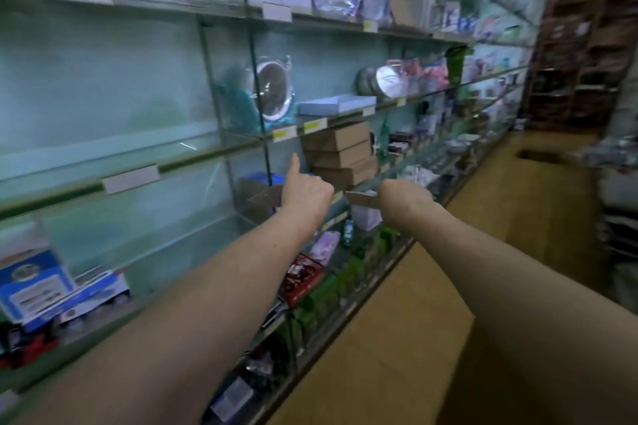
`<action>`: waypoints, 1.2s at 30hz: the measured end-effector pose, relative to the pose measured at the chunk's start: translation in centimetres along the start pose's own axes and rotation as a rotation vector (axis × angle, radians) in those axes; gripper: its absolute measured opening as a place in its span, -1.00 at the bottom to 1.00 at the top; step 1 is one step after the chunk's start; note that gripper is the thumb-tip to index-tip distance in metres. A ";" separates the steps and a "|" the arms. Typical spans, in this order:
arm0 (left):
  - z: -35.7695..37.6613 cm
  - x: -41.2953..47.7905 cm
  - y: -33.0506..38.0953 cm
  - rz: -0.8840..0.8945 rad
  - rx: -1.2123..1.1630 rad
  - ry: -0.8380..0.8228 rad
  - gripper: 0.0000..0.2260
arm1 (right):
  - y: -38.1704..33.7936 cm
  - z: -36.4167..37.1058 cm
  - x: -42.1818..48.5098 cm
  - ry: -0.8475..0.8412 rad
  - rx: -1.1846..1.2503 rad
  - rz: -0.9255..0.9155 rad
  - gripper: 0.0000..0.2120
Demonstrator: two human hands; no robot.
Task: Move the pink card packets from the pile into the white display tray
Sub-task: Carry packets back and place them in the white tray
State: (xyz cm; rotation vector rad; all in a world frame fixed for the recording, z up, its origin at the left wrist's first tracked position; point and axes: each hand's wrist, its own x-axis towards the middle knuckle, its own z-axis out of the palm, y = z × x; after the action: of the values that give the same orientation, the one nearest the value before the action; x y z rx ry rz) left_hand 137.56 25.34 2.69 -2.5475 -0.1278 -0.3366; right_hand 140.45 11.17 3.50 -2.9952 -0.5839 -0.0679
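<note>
Now both arms reach toward the glass shelves (207, 152); the left hand (307, 191) curls with thumb raised, its hold unclear, while the right hand (405, 195) grips a brown cardboard piece (360, 198).

Three brown boxes (340, 152) stacked under a glass shelf (241, 143) (wrapped mirror (274, 90) above).

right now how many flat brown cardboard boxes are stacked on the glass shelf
3, piled in one stack: top box, middle box, bottom box. More may be hidden behind them.
</note>
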 end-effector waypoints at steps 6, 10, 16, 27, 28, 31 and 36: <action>0.5 4.4 4.2 0.067 -0.008 0.002 -0.75 | 5.7 1.4 1.4 0.000 -0.040 0.119 -0.87; 1.3 8.2 6.4 0.095 -0.012 -0.028 -0.81 | 8.9 2.0 3.8 0.001 -0.055 0.186 -0.90; 2.2 14.6 8.5 0.141 -0.039 -0.017 -0.84 | 11.6 2.2 9.0 -0.004 -0.056 0.201 -0.92; 4.2 27.0 11.2 0.143 -0.074 0.041 -0.77 | 17.3 2.0 18.6 0.041 -0.076 0.256 -0.81; 4.2 27.9 11.4 0.145 -0.075 0.044 -0.77 | 18.0 2.0 19.2 0.050 -0.073 0.265 -0.81; 4.2 30.3 12.2 0.145 -0.078 0.051 -0.77 | 20.1 1.7 21.1 0.076 -0.054 0.279 -0.83; 3.9 34.6 14.0 0.144 -0.061 0.080 -0.70 | 23.0 1.1 24.5 0.078 -0.049 0.254 -0.83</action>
State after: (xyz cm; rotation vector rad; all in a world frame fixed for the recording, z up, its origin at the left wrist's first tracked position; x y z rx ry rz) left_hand 173.99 16.43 1.45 -2.5812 0.0972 -0.3899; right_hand 171.81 -0.86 2.09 -3.0685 -0.1939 -0.1827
